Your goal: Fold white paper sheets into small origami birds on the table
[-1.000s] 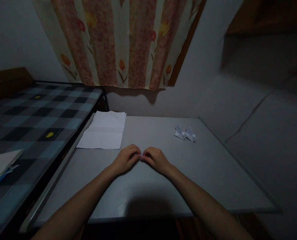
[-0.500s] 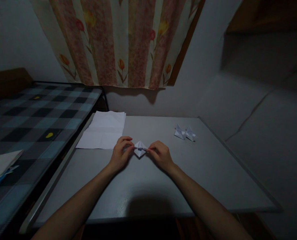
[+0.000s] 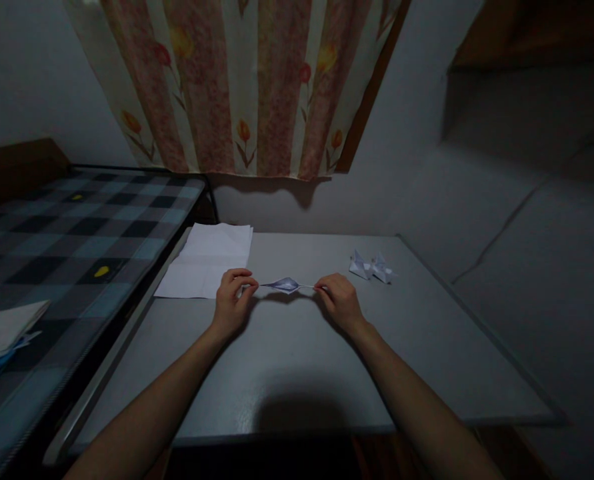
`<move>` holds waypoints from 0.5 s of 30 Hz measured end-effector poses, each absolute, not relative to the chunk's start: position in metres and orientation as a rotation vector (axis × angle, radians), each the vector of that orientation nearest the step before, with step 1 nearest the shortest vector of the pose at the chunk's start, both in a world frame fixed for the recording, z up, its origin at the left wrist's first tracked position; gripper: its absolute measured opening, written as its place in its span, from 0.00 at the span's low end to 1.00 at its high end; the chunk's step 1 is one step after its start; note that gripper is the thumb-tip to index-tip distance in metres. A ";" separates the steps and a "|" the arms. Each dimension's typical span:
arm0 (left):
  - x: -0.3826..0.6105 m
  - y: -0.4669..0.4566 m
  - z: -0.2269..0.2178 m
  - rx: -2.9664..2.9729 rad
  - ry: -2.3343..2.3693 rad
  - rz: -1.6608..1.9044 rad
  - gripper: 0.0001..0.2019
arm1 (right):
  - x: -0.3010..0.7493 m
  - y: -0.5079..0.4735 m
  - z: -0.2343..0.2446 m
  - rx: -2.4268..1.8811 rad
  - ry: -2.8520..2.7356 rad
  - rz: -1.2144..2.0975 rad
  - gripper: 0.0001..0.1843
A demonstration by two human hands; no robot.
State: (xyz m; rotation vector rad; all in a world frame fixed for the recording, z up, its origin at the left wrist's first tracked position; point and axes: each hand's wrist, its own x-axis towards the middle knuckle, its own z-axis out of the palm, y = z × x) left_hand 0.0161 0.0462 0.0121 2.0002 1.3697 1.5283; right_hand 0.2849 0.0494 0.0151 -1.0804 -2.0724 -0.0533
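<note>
A folded white paper boat (image 3: 287,285), long and narrow with a pointed end on each side, is stretched between my hands just above the table. My left hand (image 3: 233,301) pinches its left tip between thumb and fingers. At the opposite tip, my right hand (image 3: 341,300) is closed in the same kind of pinch. The middle of the folded paper bulges open and shows a hollow. Two finished-looking folded paper boats (image 3: 360,265) stand side by side to the right, beyond my right hand.
A stack of white paper sheets (image 3: 204,259) lies at the table's back left. The pale table (image 3: 287,373) borders a bed with a checked cover (image 3: 127,220) on the left and a wall on the right. A patterned curtain (image 3: 241,87) hangs behind.
My hands have moved apart, each drawing one end of the paper outward. The paper has gone from a compact diamond to a long, narrow shape with an opened middle.
</note>
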 end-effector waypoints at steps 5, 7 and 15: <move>0.015 0.051 0.008 1.903 1.361 1.559 0.05 | 0.285 0.050 0.017 -1.131 -1.978 -0.042 0.06; 0.015 0.052 0.007 1.868 1.351 1.573 0.05 | 0.286 0.050 0.016 -1.141 -1.937 -0.047 0.05; 0.014 0.052 0.006 1.984 1.321 1.477 0.05 | 0.285 0.048 0.013 -1.062 -1.944 -0.120 0.05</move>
